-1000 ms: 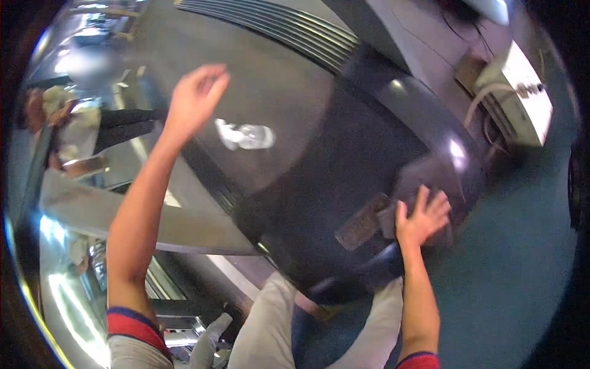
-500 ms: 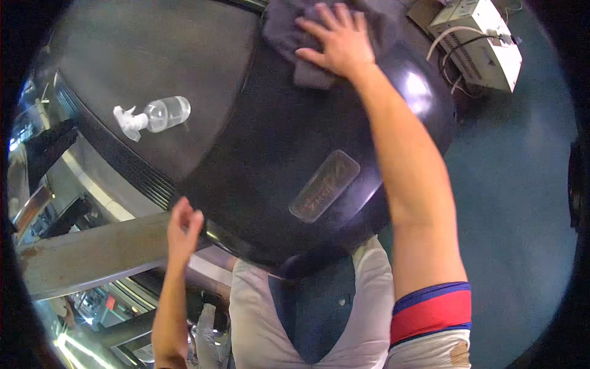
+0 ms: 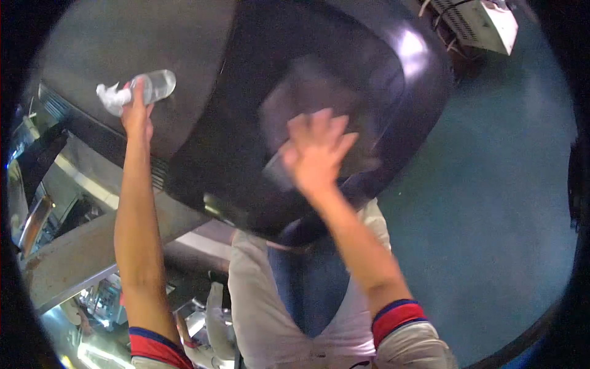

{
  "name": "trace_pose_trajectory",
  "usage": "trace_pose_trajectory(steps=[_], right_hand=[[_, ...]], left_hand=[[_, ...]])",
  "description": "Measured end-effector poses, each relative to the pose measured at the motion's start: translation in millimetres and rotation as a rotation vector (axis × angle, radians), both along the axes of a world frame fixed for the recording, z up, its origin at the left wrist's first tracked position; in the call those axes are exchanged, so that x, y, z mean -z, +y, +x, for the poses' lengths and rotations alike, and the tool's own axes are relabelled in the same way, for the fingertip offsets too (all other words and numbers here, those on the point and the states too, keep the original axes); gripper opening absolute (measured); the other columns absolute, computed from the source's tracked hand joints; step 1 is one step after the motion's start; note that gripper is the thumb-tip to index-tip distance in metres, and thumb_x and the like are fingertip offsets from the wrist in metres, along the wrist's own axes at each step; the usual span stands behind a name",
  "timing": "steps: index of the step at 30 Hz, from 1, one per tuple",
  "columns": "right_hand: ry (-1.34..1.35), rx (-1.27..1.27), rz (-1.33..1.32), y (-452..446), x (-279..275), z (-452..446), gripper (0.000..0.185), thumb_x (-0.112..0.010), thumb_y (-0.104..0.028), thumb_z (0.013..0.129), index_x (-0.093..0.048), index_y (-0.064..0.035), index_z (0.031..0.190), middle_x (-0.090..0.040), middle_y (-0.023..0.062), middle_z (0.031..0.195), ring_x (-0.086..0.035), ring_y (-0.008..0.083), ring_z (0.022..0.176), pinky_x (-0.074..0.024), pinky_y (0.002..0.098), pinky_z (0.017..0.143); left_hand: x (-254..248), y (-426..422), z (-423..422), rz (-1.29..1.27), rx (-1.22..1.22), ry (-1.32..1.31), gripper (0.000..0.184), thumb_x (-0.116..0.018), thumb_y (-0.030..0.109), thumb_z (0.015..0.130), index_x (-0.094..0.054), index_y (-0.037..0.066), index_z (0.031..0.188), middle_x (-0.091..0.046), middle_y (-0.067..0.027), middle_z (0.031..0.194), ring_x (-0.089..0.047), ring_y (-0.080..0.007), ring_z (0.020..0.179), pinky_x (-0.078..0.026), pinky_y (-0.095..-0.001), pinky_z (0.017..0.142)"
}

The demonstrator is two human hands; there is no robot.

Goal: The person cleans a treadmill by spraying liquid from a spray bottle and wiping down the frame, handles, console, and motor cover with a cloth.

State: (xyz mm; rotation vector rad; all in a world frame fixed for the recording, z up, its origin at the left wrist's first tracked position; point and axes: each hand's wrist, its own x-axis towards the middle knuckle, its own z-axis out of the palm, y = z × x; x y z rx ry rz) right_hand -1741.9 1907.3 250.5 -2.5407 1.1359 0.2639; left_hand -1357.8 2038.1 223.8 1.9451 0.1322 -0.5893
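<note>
A clear spray bottle (image 3: 157,86) with a white trigger head lies on the dark grey flat surface (image 3: 178,37) at the upper left. My left hand (image 3: 138,107) is closed around its neck, just below the trigger head. Near the middle, my right hand (image 3: 316,150) lies flat with fingers spread on a dark grey cloth (image 3: 313,92), pressing it against a glossy black curved cover (image 3: 246,197). Both the right hand and the cloth are smeared by motion. The label plate on the cover is mostly hidden beneath them.
A white box with cables (image 3: 498,27) stands on the blue-green floor (image 3: 479,184) at the upper right. A ribbed black side rail (image 3: 92,132) and a worn metal beam (image 3: 86,246) run along the left. My legs (image 3: 258,295) are close against the cover's near edge.
My left hand has reached up and closed on the spray bottle. My right hand has drawn the cloth from the cover's far side toward me, over the label plate. The view has shifted slightly.
</note>
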Motion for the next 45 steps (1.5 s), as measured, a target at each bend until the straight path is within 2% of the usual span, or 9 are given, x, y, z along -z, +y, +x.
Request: trace_pose_trajectory(steps=[4, 7, 15, 22, 28, 32, 36, 42, 45], right_hand=[[-0.173, -0.551, 0.233, 133, 29, -57, 0.058, -0.055, -0.054, 0.091, -0.048, -0.033, 0.145, -0.034, 0.0141, 0.157, -0.027, 0.0459, 0.145, -0.0224, 0.0734, 0.109], [0.085, -0.364, 0.429, 86, 0, -110, 0.063, -0.059, -0.059, 0.087, -0.05, -0.0347, 0.144, -0.03, 0.0153, 0.16, -0.024, 0.0483, 0.146, -0.0185, 0.0744, 0.111], [-0.255, 0.486, -0.22, -226, 69, -113, 0.075, -0.056, -0.064, 0.09, -0.04, -0.0304, 0.154, -0.019, 0.0277, 0.162, -0.015, 0.054, 0.147, -0.0135, 0.0729, 0.113], [-0.153, 0.742, -0.138, 30, 61, -149, 0.061, -0.05, -0.045, 0.1, -0.036, -0.024, 0.156, -0.014, 0.0252, 0.164, -0.011, 0.0524, 0.149, -0.0137, 0.071, 0.114], [-0.01, 0.457, 0.375, 275, 71, -113, 0.05, -0.048, -0.033, 0.102, -0.048, -0.0128, 0.147, -0.029, 0.0222, 0.16, -0.021, 0.0489, 0.147, -0.0235, 0.0665, 0.114], [0.069, 0.317, 1.163, 303, 99, -98, 0.055, -0.043, -0.047, 0.102, -0.065, -0.0037, 0.126, -0.062, 0.026, 0.129, -0.054, 0.0429, 0.128, -0.0389, 0.0523, 0.11], [-0.125, 0.614, 1.021, 193, -3, -96, 0.063, -0.046, -0.05, 0.1, -0.065, 0.0057, 0.12, -0.063, 0.0298, 0.125, -0.057, 0.0422, 0.122, -0.0445, 0.0478, 0.104], [-0.363, 0.846, 0.668, 121, 65, -112, 0.058, -0.05, -0.056, 0.096, -0.067, -0.0033, 0.113, -0.068, 0.0289, 0.108, -0.062, 0.0483, 0.107, -0.0489, 0.0523, 0.093], [-0.284, 0.893, 0.7, 92, -3, -109, 0.064, -0.056, -0.057, 0.092, -0.065, -0.0035, 0.125, -0.066, 0.0289, 0.119, -0.06, 0.0423, 0.119, -0.0466, 0.0454, 0.101]], left_hand=[[-3, 25, -16, -0.013, -0.105, 0.031, 0.047, -0.068, 0.034, 0.096, -0.051, 0.014, 0.135, -0.058, -0.0089, 0.134, -0.055, -0.0244, 0.126, -0.047, -0.0456, 0.106], [-47, 60, -63, 0.017, 0.013, -0.055, 0.048, -0.063, 0.036, 0.1, -0.048, 0.015, 0.141, -0.05, -0.0077, 0.144, -0.048, -0.022, 0.134, -0.043, -0.0434, 0.108], [-190, 173, -253, 0.129, 0.144, 0.126, 0.076, -0.064, 0.041, 0.094, -0.031, 0.012, 0.155, -0.032, -0.0141, 0.158, -0.032, -0.0297, 0.145, -0.035, -0.0496, 0.116], [-267, 221, -308, 0.088, 0.398, 0.334, 0.069, -0.064, 0.026, 0.095, -0.033, 0.003, 0.152, -0.045, -0.0135, 0.149, -0.047, -0.0258, 0.132, -0.044, -0.0452, 0.109], [-258, 234, -257, 0.174, 0.833, 0.212, 0.057, -0.058, 0.022, 0.095, -0.043, 0.0, 0.146, -0.051, -0.017, 0.144, -0.05, -0.0265, 0.128, -0.038, -0.0403, 0.11], [-260, 227, -253, 0.29, 0.95, 0.076, 0.049, -0.055, 0.019, 0.097, -0.05, 0.0, 0.142, -0.058, -0.0165, 0.132, -0.053, -0.0241, 0.122, -0.039, -0.0372, 0.106], [-252, 253, -262, 0.304, 0.785, 0.12, 0.047, -0.055, 0.02, 0.098, -0.051, 0.0, 0.14, -0.06, -0.014, 0.123, -0.055, -0.0217, 0.114, -0.043, -0.0345, 0.1], [-218, 285, -265, 0.327, 0.765, -0.206, 0.046, -0.061, 0.016, 0.095, -0.055, 0.001, 0.138, -0.06, -0.0117, 0.118, -0.057, -0.0199, 0.102, -0.047, -0.0339, 0.091], [-223, 320, -267, 0.317, 0.688, -0.324, 0.044, -0.062, 0.013, 0.091, -0.058, 0.001, 0.134, -0.06, -0.0107, 0.115, -0.057, -0.0194, 0.101, -0.048, -0.0337, 0.091]])
